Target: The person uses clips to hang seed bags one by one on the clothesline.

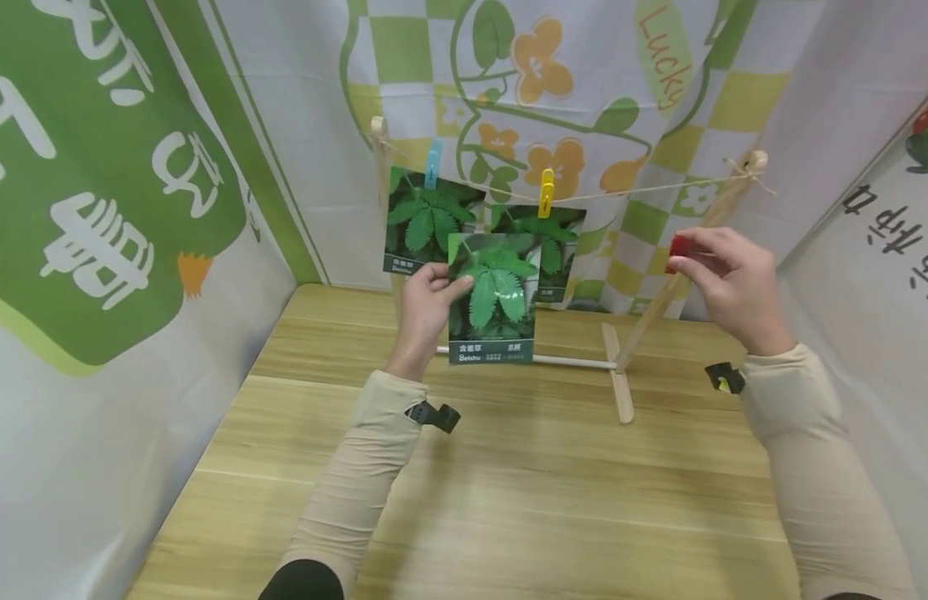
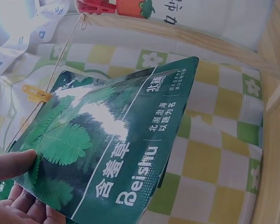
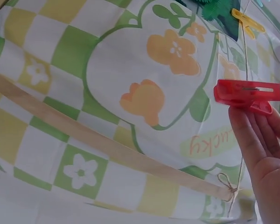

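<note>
My left hand (image 1: pixel 426 312) pinches a green seed packet (image 1: pixel 494 300) by its left edge, thumb on the front and fingers behind. In the left wrist view the packet's leaf picture and white print face the camera. My right hand (image 1: pixel 741 279) pinches a red clothespin (image 3: pixel 247 95) between thumb and fingertips, near the right end of the string (image 1: pixel 636 192). Two similar packets hang from that string: one packet (image 1: pixel 426 221) under a blue clothespin (image 1: pixel 433 163), the other packet (image 1: pixel 565 250) under a yellow clothespin (image 1: pixel 546 193). The held packet partly covers the second one.
The string runs between two wooden posts, the right post (image 1: pixel 651 312) leaning outward from a flat foot (image 1: pixel 620 387). A white rod (image 1: pixel 576 361) joins the bases on the wooden table (image 1: pixel 554 500). Behind hangs a checked, flowered cloth (image 1: pixel 404 50); a green printed panel (image 1: pixel 97 208) stands left.
</note>
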The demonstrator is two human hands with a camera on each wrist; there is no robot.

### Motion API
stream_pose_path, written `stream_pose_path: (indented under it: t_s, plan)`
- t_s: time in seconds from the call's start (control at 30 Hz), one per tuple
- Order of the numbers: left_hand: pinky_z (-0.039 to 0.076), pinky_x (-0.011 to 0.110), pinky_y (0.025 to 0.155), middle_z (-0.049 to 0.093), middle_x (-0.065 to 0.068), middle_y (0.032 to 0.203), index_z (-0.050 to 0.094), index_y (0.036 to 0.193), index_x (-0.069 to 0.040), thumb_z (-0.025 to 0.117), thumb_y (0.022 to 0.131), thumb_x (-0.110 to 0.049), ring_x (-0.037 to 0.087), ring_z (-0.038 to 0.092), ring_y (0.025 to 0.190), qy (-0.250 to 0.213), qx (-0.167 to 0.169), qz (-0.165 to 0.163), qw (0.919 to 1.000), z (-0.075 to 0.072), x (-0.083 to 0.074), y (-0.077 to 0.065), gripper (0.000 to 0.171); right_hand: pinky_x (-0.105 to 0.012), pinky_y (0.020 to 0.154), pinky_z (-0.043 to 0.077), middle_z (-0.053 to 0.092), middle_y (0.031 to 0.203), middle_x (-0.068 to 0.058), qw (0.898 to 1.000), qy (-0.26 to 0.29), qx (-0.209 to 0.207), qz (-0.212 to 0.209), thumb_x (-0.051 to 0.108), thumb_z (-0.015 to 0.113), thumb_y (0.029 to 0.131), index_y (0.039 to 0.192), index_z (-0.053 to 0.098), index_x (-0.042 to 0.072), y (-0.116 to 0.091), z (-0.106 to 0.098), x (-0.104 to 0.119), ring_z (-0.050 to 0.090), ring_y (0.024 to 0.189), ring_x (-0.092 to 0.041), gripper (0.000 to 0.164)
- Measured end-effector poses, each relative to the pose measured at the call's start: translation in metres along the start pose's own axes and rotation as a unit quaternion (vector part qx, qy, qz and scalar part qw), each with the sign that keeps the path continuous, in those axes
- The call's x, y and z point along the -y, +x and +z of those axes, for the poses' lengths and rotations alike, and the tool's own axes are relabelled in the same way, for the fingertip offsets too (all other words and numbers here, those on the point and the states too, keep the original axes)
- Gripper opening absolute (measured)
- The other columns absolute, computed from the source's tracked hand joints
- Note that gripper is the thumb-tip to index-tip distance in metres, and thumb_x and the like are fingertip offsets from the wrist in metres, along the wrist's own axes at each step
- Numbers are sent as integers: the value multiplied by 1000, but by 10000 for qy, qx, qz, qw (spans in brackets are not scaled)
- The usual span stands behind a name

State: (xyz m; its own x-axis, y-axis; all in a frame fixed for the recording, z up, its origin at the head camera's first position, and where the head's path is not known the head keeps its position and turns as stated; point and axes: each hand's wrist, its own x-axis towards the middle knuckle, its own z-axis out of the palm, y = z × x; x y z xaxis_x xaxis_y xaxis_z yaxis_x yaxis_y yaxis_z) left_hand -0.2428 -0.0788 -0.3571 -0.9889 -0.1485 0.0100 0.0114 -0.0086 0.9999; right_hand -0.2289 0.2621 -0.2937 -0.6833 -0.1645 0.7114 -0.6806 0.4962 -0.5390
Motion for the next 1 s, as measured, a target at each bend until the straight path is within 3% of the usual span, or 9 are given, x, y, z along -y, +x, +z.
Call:
stream_pose_path:
  t_s: [0.47,0.73,1.0]
  plan:
    - [49,40,101,62,17,126,59,123,1,73,88,-16,24,58,114,57,137,59,9999,17,-11,6,41,-9,77,53,65,98,17,9997,247,90,22,-21,65,79,111,64,-16,25,-4,8,66,85,6,32]
    - [47,41,105,56,15,135,56,127,-1,71,90,-17,25,53,122,45,344,133,9993,24,-16,8,44,-8,77,52,65,97,19,10000,66,63,-6,-16,68,80,111,65,-13,40,-5,11,65,86,6,31]
    - [46,42,105,55,17,134,57,121,4,72,89,-15,28,53,123,-89,405,155,9990,38,-16,8,39,-9,79,53,66,95,17,9995,229,-48,191,-14,68,81,112,66,-12,54,-6,13,66,86,2,31]
